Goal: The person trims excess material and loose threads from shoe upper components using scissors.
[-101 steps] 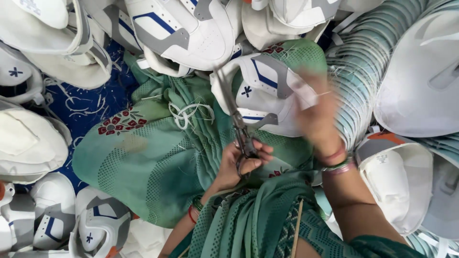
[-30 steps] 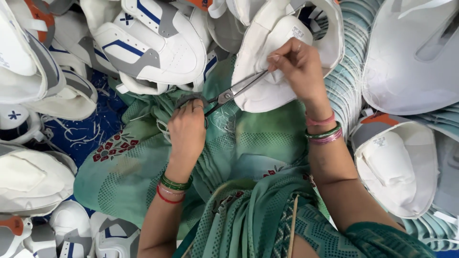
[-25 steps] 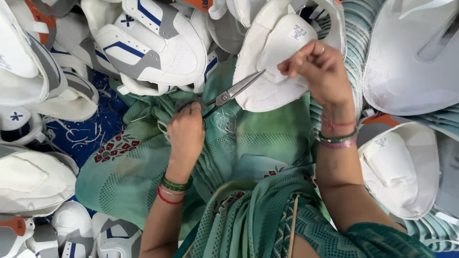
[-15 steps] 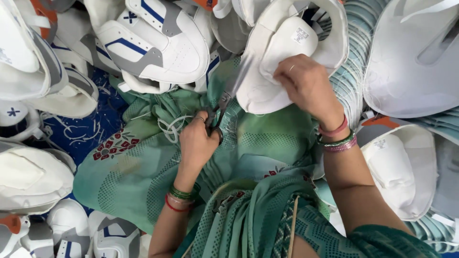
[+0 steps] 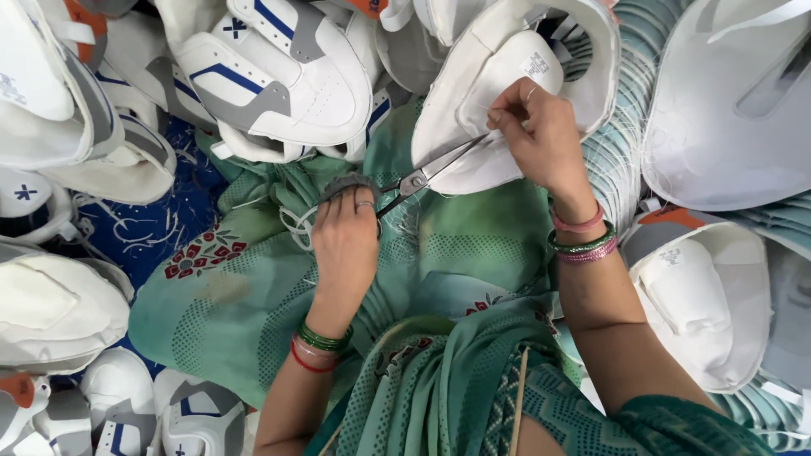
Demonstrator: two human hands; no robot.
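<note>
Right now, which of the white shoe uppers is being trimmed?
The shoe upper at top centre, inner lining up: the right hand pinches it and the scissors touch it.

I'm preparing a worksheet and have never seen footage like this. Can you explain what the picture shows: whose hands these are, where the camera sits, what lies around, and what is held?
The camera is worn on a person's head and looks down at their lap. The left hand holds a pair of scissors by the handles. The right hand grips a white shoe upper, turned inside out, where the blade tips meet it. Green patterned cloth covers the lap. All around lie more white shoe uppers with blue and grey trim.
</note>
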